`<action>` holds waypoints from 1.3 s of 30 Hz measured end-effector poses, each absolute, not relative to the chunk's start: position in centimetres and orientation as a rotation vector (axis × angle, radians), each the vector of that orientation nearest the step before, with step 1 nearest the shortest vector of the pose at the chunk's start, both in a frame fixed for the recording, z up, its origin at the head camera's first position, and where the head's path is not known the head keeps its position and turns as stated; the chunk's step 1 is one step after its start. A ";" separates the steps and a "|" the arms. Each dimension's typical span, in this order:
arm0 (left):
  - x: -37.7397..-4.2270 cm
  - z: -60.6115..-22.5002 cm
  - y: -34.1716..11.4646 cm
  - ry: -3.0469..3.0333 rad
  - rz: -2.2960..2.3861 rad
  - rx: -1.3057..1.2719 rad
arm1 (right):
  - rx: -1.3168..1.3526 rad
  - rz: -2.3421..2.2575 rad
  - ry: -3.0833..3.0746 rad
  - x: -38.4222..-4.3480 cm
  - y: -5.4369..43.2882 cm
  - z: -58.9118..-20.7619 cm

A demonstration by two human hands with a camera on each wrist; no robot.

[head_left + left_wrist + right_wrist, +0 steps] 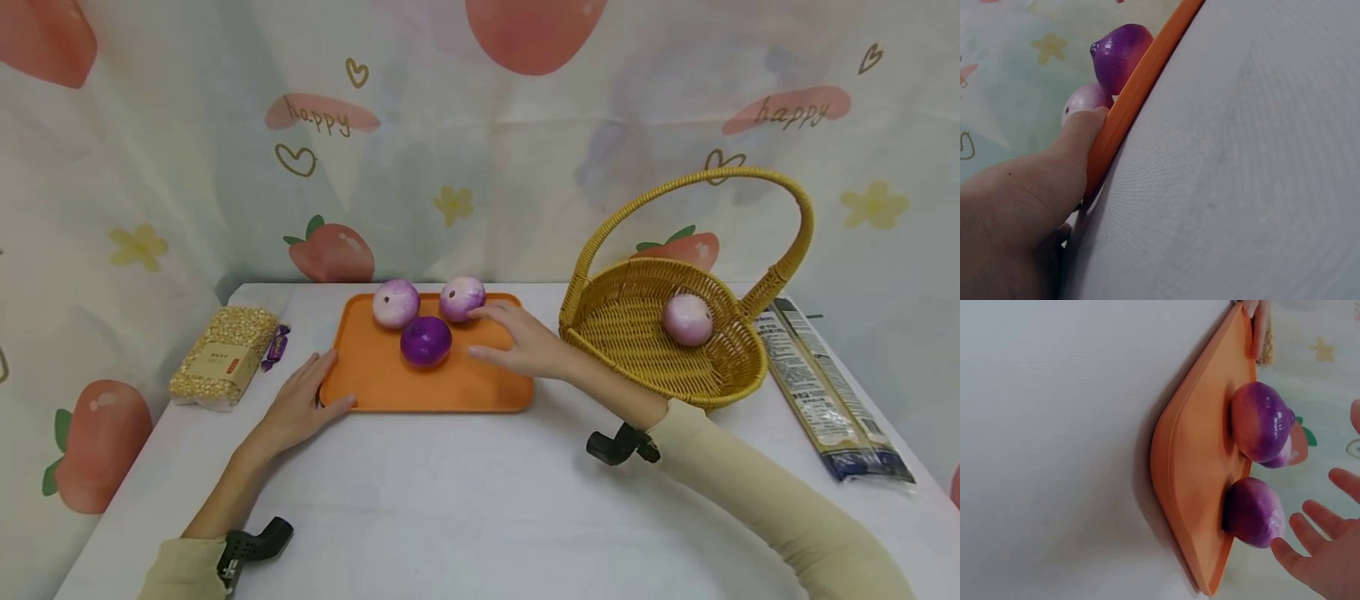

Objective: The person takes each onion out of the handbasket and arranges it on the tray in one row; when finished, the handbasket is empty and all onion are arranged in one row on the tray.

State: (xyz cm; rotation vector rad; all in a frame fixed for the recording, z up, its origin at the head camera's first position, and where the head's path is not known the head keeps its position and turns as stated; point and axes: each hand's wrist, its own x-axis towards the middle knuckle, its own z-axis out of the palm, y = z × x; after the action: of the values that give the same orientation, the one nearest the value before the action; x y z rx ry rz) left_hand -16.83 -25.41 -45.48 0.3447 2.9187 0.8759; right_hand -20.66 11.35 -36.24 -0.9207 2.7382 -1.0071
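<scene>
On the orange tray [465, 392] are three toy onions: a dark purple onion [426, 342] in front, with a pale onion [396, 303] behind it at left and another pale onion [462, 298] at back right. My left hand [300, 406] rests at the tray's front left corner, fingers along the side; its thumb [1082, 137] touches the front rim. Over the tray's right part, my right hand [528, 340] reaches in with fingers spread and nothing held. Its fingertips are close to the back right onion [1254, 512]. One more onion [687, 320] lies inside the wicker basket [630, 358].
The basket's tall handle [806, 225] arches up at right, behind my right forearm. Long printed packets [832, 392] lie right of it. At left are a bag of yellow kernels [225, 354] and a purple-wrapped candy [276, 347]. A patterned cloth [510, 167] hangs behind the table.
</scene>
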 end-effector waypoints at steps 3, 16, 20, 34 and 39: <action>-16.9 -45.6 -25.5 2.923 0.878 0.349 | -0.940 -0.996 2.735 -20.4 12.0 -36.1; -16.9 -45.4 -25.6 2.920 0.874 0.349 | -0.976 -1.042 2.735 -18.1 14.8 -35.0; -16.9 -45.4 -25.7 2.917 0.870 0.344 | -0.991 -1.051 2.724 -17.8 15.3 -35.2; -17.0 -45.6 -25.7 2.932 0.870 0.384 | -0.880 -1.051 2.741 -16.1 17.9 -34.7; -16.9 -45.6 -25.6 2.919 0.875 0.377 | -0.882 -1.012 2.786 -14.8 19.4 -34.7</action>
State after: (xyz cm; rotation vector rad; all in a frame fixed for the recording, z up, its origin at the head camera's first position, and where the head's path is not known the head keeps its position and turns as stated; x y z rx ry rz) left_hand -16.89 -25.63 -45.56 0.3766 2.9188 0.8750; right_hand -14.81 19.36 -34.67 -0.8822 2.7858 -1.0117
